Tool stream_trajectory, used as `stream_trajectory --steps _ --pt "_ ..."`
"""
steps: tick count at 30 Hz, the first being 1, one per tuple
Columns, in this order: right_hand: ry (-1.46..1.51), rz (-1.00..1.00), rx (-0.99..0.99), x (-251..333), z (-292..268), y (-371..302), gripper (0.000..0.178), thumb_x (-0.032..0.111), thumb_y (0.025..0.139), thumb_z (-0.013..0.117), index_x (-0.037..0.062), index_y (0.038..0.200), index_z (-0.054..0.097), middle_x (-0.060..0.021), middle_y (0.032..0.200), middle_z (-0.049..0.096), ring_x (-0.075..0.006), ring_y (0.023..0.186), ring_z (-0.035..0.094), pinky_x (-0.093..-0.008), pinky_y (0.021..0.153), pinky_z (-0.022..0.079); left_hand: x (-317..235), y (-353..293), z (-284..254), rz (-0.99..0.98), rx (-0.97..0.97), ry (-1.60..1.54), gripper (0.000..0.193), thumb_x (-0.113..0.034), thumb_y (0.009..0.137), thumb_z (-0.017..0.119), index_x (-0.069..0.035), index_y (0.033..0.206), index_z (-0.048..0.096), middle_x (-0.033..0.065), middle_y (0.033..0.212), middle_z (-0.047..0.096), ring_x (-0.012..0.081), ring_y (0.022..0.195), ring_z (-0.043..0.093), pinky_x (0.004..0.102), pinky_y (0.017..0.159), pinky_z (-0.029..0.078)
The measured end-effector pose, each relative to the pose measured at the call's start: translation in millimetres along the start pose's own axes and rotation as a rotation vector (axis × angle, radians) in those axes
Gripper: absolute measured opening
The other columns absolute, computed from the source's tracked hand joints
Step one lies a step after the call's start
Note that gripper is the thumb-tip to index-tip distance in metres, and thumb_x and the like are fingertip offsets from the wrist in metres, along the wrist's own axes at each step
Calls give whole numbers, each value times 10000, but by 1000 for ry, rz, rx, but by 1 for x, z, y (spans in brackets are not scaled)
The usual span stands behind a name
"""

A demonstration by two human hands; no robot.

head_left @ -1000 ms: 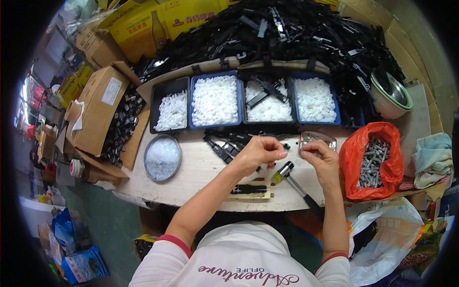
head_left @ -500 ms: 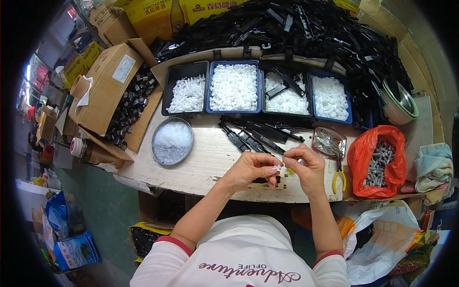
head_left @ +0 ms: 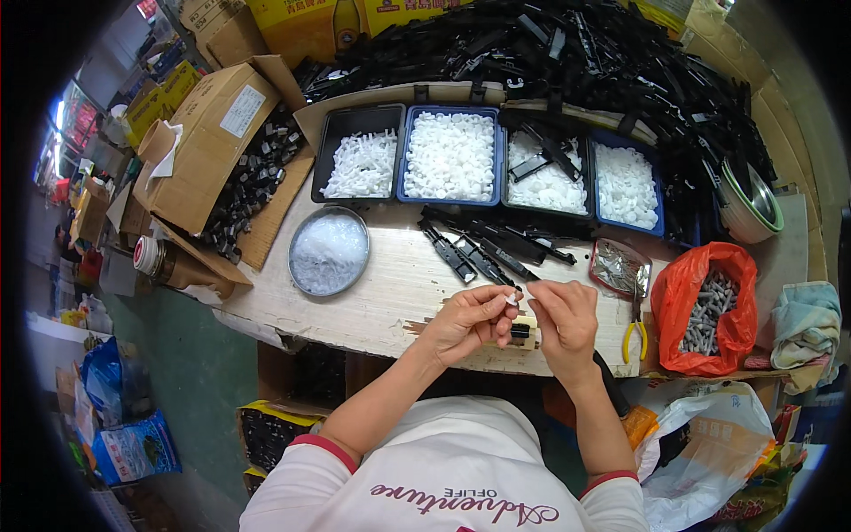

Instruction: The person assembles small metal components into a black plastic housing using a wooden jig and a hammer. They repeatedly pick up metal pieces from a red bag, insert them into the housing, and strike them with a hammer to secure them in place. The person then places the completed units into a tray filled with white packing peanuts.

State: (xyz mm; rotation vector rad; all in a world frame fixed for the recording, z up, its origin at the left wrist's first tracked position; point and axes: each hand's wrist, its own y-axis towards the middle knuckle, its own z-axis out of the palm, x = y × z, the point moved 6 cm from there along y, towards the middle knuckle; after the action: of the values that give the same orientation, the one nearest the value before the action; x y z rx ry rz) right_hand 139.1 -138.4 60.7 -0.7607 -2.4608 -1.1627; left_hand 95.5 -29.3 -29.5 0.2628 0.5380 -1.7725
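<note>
Over the front of the table, my left hand (head_left: pixel 465 326) pinches a small white plastic part (head_left: pixel 511 301) between thumb and fingertips. Close beside it, my right hand (head_left: pixel 567 321) has thumb and forefinger pressed together; whatever lies between them is too small to make out. Just below the fingers sits a cream-coloured block (head_left: pixel 530 340) with a black piece on it, partly covered by the hands. Several long black plastic assemblies (head_left: pixel 452 254) lie on the table beyond my hands.
Bins of white plastic parts (head_left: pixel 450 155) line the back before a heap of black parts (head_left: pixel 603 66). A round dish (head_left: pixel 330 251) stands left. To the right are a small tray of metal pieces (head_left: pixel 618 267), yellow-handled pliers (head_left: pixel 635 341) and a red bag of grey parts (head_left: pixel 709 306).
The whole view has shifted slightly, moving the table things rightward. My right hand has turned, its fingers now lower and nearer the block. The white part stays in my left fingers.
</note>
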Motion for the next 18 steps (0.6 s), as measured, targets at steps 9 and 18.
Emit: stream_trajectory --steps 9,18 --pt "-10 -56 -4 6 5 -5 174 47 657 680 63 816 611 -12 746 556 -172 665 493 -326 655 306 14 -2 -1 28 -25 -131 252 -158 878 526 -23 1088 561 42 797 542 113 636 508 259 537 423" --pt "-19 -73 225 0 23 -19 115 76 652 670 88 743 601 4 736 554 -156 679 500 -320 650 300 -40 -44 -5 624 -399 1132 144 -85 765 635 -62 905 660 27 815 550 124 734 502 262 619 402"
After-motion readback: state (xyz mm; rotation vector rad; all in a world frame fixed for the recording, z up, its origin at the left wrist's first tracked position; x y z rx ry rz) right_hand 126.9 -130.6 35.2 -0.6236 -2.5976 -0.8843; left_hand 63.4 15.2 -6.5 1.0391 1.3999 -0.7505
